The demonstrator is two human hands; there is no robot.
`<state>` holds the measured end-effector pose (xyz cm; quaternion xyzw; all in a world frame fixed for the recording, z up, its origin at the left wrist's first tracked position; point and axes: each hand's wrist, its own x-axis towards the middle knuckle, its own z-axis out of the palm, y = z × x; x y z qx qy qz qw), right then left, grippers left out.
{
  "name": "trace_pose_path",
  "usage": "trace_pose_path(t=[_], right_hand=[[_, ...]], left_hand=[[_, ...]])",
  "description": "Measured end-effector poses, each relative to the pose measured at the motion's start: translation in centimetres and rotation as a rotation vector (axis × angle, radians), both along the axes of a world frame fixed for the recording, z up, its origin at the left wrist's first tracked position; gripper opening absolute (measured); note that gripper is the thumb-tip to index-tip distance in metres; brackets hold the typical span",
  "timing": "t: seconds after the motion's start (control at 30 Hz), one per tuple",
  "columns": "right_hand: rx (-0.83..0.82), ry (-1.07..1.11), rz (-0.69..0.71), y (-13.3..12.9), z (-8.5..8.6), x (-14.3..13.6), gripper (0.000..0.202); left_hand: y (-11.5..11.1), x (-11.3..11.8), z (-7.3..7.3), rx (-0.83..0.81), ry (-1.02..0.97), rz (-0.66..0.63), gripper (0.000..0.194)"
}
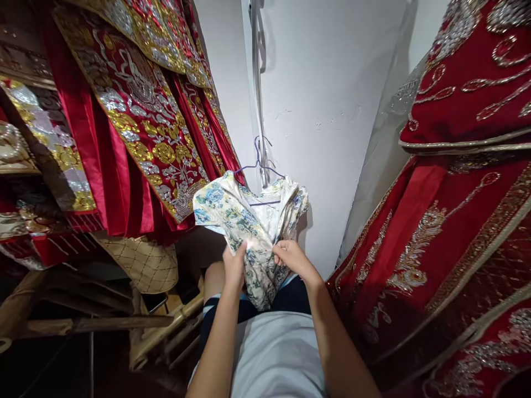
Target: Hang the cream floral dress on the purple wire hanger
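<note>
A short-sleeved floral shirt point(255, 260), cream with blue and green flowers, hangs in front of me on a thin purple hanger point(258, 161). Its neck is open in a V, showing the pale inside and the hanger's lower bar. My left hand point(235, 266) grips the shirt's left side, thumb on the front and the other fingers mostly hidden. With fingers closed in a pinch, my right hand point(289, 256) holds the front edge near the bottom of the V. The shirt's lower end hangs between my knees.
Red embroidered garments with gold and silver sequins hang on the left point(153, 121) and right point(418, 232). A bamboo frame point(153, 326) stands at lower left. Behind the hanger is a white wall point(315, 83) with a vertical metal strip point(254, 72).
</note>
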<state>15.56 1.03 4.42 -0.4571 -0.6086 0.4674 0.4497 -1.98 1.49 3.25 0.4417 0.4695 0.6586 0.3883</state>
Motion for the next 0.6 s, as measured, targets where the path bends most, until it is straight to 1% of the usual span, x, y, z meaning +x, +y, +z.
trace_pose_path(t=[0.07, 0.1, 0.13, 0.17, 0.2, 0.23, 0.27, 0.33, 0.37, 0.43, 0.53, 0.6], right_hand=[[-0.080, 0.032, 0.058, 0.0, -0.1, 0.0, 0.027], [-0.108, 0.050, 0.076, 0.0, -0.1, -0.1, 0.026], [-0.121, 0.066, 0.081, -0.1, -0.1, -0.2, 0.025], [-0.116, 0.077, 0.078, -0.1, -0.1, -0.3, 0.024], [-0.096, 0.084, 0.070, -0.2, 0.0, -0.5, 0.023], [-0.067, 0.088, 0.061, -0.3, 0.1, -0.7, 0.023], [-0.037, 0.094, 0.052, -0.4, 0.3, -0.9, 0.023], [0.007, 0.112, 0.046, -0.6, 0.7, -1.3, 0.024], [0.015, 0.122, 0.050, -0.7, 1.0, -1.4, 0.024], [0.020, 0.151, 0.058, -0.7, 1.7, -1.4, 0.025], [0.012, 0.224, 0.025, 0.4, 3.3, -0.8, 0.024], [0.006, 0.295, -0.035, 1.9, 4.9, -0.4, 0.022]], left_hand=[[-0.2, -0.5, -0.4, 0.047, 0.116, 0.274, 0.058], [-0.5, -0.6, -0.6, 0.100, 0.181, 0.409, 0.058], [-0.8, -0.5, -0.9, 0.173, 0.248, 0.508, 0.057], [-1.2, -0.3, -1.2, 0.255, 0.319, 0.549, 0.053], [-1.6, 0.2, -1.4, 0.327, 0.394, 0.513, 0.049], [-1.9, 0.7, -1.6, 0.371, 0.463, 0.415, 0.044], [-2.1, 1.3, -1.8, 0.385, 0.516, 0.280, 0.040], [-2.1, 2.6, -1.9, 0.357, 0.559, 0.021, 0.031], [-2.0, 3.1, -1.9, 0.339, 0.555, -0.056, 0.025], [-1.6, 3.6, -1.9, 0.338, 0.529, -0.111, 0.012], [-0.9, 3.2, -2.2, 0.372, 0.567, -0.143, 0.013], [-0.5, 2.4, -2.8, 0.358, 0.643, -0.160, 0.014]])
